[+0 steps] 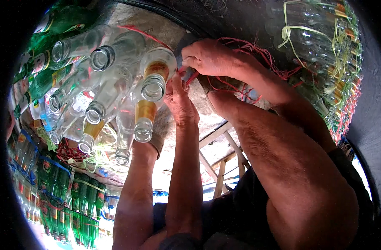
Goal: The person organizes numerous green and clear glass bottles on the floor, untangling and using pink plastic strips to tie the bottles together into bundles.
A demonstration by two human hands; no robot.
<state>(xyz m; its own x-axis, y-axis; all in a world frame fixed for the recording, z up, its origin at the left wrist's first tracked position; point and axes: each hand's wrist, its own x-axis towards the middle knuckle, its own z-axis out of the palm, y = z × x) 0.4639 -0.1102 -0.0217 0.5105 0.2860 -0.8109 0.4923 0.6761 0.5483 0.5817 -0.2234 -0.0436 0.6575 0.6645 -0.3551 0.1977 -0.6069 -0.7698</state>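
Note:
Several clear glass bottles (98, 57) lie bunched together, their open mouths towards me, and some have amber labels. Red plastic twine (146, 40) runs over the top of the bunch and down to its right side. My left hand (179, 97) is beside the bunch, its fingertips pinching the twine against the bottles. Just above and to the right, my right hand (199, 57) is closed around the twine's other part. The twine between the two hands is partly hidden by the fingers.
Green glass bottles (54, 187) stand tied in bundles at the lower left, with more at the upper left. Stacked clear bottles (306, 34) tied with yellow-green twine rise at the right. Loose red twine (268, 59) lies behind my right arm. A wooden frame (220, 178) stands between my legs.

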